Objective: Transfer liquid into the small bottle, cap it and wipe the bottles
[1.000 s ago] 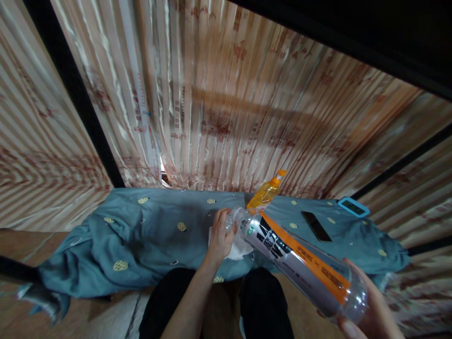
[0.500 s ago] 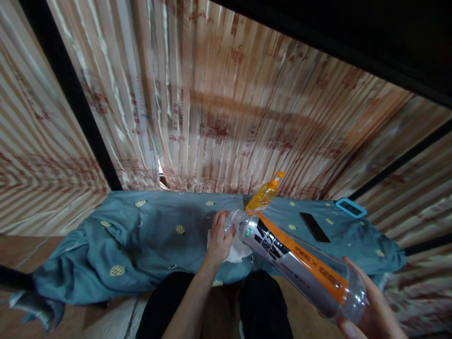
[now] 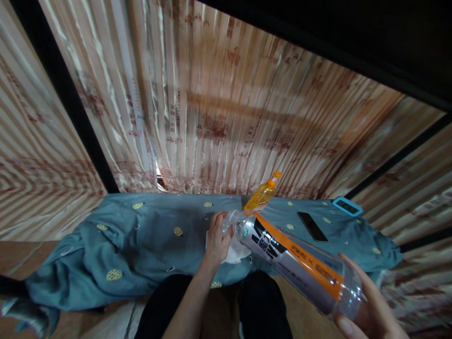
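— What are the person's hands doing?

— The right hand (image 3: 367, 313) cups the base of a large clear plastic bottle (image 3: 293, 261), fingers wrapped around its bottom end. The bottle is tipped almost flat, neck pointing away from the person and to the left, with a grey, black and orange label along its side. It looks empty.

— And the other hand?

— The left hand (image 3: 217, 238) is at the bottle's neck, fingers curled closed around the mouth. I cannot tell whether a cap is under the fingers. Just beneath that hand lies a white cloth (image 3: 236, 252), partly hidden by the hand and the bottle.

— Where is all this happening?

— Over the near edge of a surface draped in a rumpled blue-green sheet (image 3: 141, 240) dotted with small yellow motifs. The person's dark trouser legs (image 3: 261, 306) show below it.

— Anything else on the sheet?

— A smaller bottle of orange liquid (image 3: 260, 197) with an orange cap stands just behind the big bottle's neck. Further right a black phone (image 3: 312, 226) lies flat, and beyond it, near the far right edge, a small device with a blue rim (image 3: 346, 206). Striped, shiny curtains (image 3: 219, 108) with red print hang behind.
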Available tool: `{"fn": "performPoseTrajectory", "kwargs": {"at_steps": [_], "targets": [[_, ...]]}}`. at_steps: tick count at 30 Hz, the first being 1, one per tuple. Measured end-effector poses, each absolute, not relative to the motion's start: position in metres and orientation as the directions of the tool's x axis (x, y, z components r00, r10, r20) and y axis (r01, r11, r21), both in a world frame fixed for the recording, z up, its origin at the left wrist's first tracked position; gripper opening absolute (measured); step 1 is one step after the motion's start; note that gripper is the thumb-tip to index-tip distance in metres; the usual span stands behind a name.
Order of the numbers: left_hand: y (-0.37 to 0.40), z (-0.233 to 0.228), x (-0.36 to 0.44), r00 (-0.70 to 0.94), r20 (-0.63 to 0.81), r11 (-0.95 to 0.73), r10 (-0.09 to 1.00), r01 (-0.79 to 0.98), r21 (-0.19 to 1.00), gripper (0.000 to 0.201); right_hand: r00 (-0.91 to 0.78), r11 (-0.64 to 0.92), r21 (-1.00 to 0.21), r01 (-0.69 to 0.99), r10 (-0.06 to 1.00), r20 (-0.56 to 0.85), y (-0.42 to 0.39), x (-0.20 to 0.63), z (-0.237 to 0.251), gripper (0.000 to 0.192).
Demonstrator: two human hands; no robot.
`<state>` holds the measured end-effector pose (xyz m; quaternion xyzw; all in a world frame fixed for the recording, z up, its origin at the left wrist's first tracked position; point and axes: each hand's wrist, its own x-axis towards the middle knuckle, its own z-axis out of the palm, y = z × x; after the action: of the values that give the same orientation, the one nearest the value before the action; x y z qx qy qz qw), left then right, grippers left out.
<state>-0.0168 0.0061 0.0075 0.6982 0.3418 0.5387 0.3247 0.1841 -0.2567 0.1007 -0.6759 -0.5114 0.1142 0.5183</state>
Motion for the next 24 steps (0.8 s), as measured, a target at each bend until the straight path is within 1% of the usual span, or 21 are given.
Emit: {"fn": "performPoseTrajectory", "kwargs": {"at_steps": [10,13,17,21,24], "targets": [[0.007,0.006,-0.016,0.167,0.547,-0.568,0.82,0.123,0.814,0.026,0.481,0.074,-0.842,0.534,0.793,0.375,-0.251,0.176,0.106,0.075],[0.007,0.005,-0.015,0.155,0.548,-0.566,0.822,0.122,0.815,0.027,0.461,0.086,-0.828,0.555,0.797,0.391,-0.249,0.175,0.107,0.074],[0.007,0.005,-0.015,0.155,0.55,-0.568,0.82,0.115,0.815,0.026,0.46,0.062,-0.8,0.597,0.791,0.404,-0.25,0.173,0.109,0.073],[0.007,0.005,-0.016,0.162,0.555,-0.574,0.816,0.116,0.81,0.027,0.454,0.032,-0.771,0.636,0.793,0.407,-0.252,0.174,0.112,0.075],[0.007,0.005,-0.016,0.161,0.556,-0.574,0.816,0.11,0.811,0.027,0.457,0.026,-0.771,0.636,0.793,0.404,-0.25,0.176,0.113,0.077]]}}
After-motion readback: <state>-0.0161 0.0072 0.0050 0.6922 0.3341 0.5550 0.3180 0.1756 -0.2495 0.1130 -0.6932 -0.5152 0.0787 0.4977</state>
